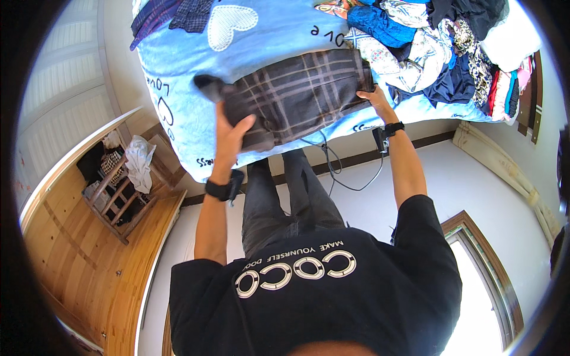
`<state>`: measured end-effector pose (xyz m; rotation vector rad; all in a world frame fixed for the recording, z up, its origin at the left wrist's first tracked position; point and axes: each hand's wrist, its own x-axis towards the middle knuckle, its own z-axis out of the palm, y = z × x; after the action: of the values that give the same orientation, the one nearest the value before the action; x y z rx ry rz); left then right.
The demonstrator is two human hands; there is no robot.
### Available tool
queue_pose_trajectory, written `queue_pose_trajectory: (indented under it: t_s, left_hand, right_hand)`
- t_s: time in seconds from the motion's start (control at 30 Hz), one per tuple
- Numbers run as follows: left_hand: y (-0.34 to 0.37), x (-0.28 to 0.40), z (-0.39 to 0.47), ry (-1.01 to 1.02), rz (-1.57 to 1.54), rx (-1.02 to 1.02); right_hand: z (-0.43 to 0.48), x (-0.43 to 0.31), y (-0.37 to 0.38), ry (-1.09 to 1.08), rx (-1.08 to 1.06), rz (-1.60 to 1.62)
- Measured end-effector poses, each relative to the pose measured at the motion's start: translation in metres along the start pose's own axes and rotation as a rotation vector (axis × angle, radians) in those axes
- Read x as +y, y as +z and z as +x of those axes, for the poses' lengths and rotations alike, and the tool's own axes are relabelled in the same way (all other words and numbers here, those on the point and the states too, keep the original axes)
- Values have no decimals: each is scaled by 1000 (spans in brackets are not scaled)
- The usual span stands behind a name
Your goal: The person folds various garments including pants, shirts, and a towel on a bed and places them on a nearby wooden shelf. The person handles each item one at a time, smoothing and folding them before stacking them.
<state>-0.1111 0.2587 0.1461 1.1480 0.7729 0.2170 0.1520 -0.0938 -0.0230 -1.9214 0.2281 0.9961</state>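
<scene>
A dark plaid garment (303, 93) lies folded in a broad band near the front edge of a blue bedspread (178, 58) printed with hearts and lettering. My left hand (229, 133) holds its left end, thumb on top and the other fingers hidden by the cloth. A loose dark flap of fabric beyond that hand is blurred. At the opposite end, my right hand (377, 101) grips the near right corner, its thumb over the cloth. Both wrists wear black straps, and a small device hangs at the right one.
Heaped clothes (414, 49) cover the bed's right side, beside a folded stack (503, 93). More plaid clothing (178, 15) lies at the far left. A cable (352, 184) hangs between bed and right wrist. A wooden rack (120, 196) with clothes stands left.
</scene>
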Motion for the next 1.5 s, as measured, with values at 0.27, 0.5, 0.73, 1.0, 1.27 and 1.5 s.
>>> queue_pose_trajectory:
  t_s: [0.27,0.5,0.73,1.0,1.27,1.5]
  left_hand:
    - [201,-100,50,-162,265,-471]
    - [101,-159,32,40,435,-141]
    - [20,-132,67,-296,583,218]
    - [34,-167,53,-453,255,-32]
    - [-67,-138,19,-492,75,3]
    - [-64,-149,-29,-638,36,117]
  right_hand:
    - [-19,2,-3,67,-100,358]
    - [-67,27,28,85,-39,1066]
    - [-59,5,10,180,-48,717]
    - [-35,-9,19,133,-14,506]
    - [-72,7,63,331,-366,104]
    - [-78,14,72,362,-329,170]
